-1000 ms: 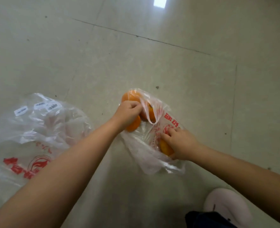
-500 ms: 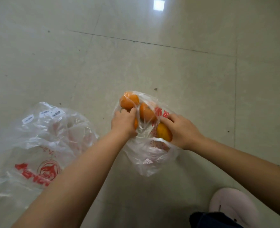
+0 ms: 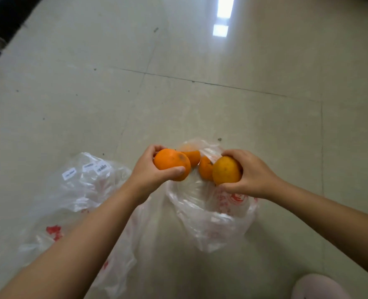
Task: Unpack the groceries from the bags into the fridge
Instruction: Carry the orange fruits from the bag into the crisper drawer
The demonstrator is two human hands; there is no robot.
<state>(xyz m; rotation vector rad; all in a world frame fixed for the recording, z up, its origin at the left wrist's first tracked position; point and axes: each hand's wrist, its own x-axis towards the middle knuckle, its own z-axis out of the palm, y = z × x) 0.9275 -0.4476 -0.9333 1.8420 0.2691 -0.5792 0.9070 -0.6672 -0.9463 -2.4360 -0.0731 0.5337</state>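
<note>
The floor (image 3: 200, 50) is the largest thing here: smooth, glossy pale tile with thin dark grout lines and a bright rectangular glare at the top. Two thin, crinkled, see-through plastic bags lie on it. The bigger, flatter bag (image 3: 79, 197) spreads out to the left of the smaller bag; it carries red printing that is too crumpled to read and three small white stickers, one with a barcode, whose text is too small to make out. The smaller bag (image 3: 217, 221) sits open and slumped, with a faded red round emblem and red characters on its right side, not legible.

Four round orange fruits show, all above the smaller bag's mouth. The left hand (image 3: 150, 173) curls its fingers and thumb round one deep-orange fruit (image 3: 171, 164), matte-skinned with a dark blemish near its top. The right hand (image 3: 254, 175) grips a paler, yellow-orange fruit (image 3: 226, 170) the same way. Between the two held fruits, two more oranges (image 3: 207, 171) sit partly hidden, seemingly at the bag's rim, though the view does not settle whether they are inside it.

At the lower right of the smaller bag, a rounded pale pink shape (image 3: 321, 288) shows, possibly a shoe.
</note>
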